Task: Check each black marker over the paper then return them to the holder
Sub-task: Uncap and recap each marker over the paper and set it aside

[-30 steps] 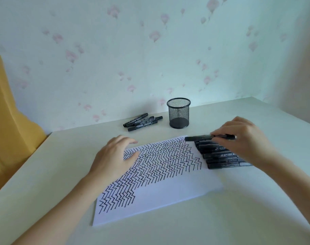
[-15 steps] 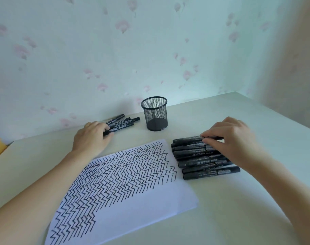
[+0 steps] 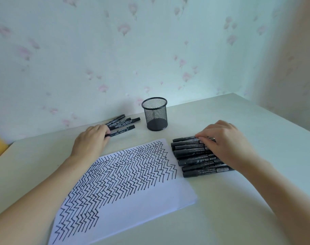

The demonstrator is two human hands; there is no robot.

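Left hand (image 3: 90,142): fingers curled onto the nearest marker (image 3: 121,130) of a loose group.
Right hand (image 3: 226,144): fingers pinch the far marker (image 3: 184,139) of the marker row (image 3: 198,158).
Holder (image 3: 155,114): upright, beyond and between both hands' fingers.
Paper (image 3: 126,188): zigzag-covered, on the worktop (image 3: 239,218) nearer than both sets of fingers.

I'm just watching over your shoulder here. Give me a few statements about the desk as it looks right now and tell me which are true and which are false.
1. The mesh holder has markers standing in it. False: it looks empty.
2. The paper is covered in black zigzag lines. True.
3. The left hand rests on the paper. False: it grips a marker in the small marker group beside the holder.
4. The right hand lies on the marker row right of the paper. True.
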